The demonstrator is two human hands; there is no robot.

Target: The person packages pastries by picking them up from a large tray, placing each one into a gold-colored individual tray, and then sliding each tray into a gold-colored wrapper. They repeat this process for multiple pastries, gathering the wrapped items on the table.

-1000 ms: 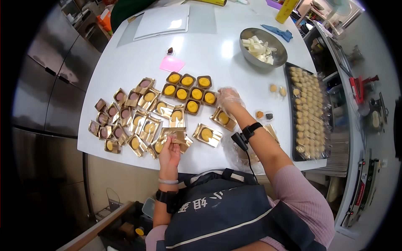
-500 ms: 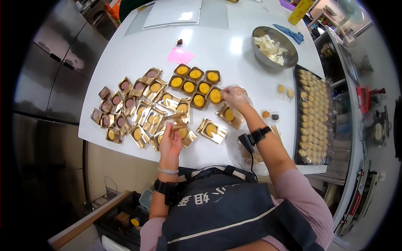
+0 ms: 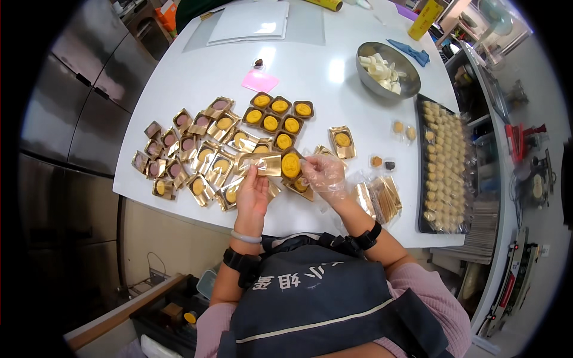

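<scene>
Bare, my left hand (image 3: pixel 253 200) grips a flat gold pouch (image 3: pixel 260 164) between thumb and fingers. A clear plastic glove covers my right hand (image 3: pixel 325 178), which pinches a yellow mooncake (image 3: pixel 291 165) in its small brown tray. The tray meets the pouch's right end; whether its edge is inside I cannot tell. Just beyond stand several uncovered yellow mooncakes (image 3: pixel 270 123) in brown trays. To the left lie several yellow mooncakes in gold pouches (image 3: pixel 221 166) and several purple ones in pouches (image 3: pixel 175 170). Another pouched yellow mooncake (image 3: pixel 342 140) lies beyond my right hand, partly overlapping a second pouch.
Gold pouches (image 3: pixel 388 200) lie fanned in clear plastic near my right forearm. A black tray of small pale balls (image 3: pixel 444 167) runs along the right edge. Farther back are a metal bowl (image 3: pixel 391 68) of white pieces, a blue glove (image 3: pixel 410 51) and a pink card (image 3: pixel 260 80).
My right hand has taken the yellow mooncake from the cluster's near right corner and brought it left and nearer, against the pouch. My left hand has shifted slightly right with the pouch.
</scene>
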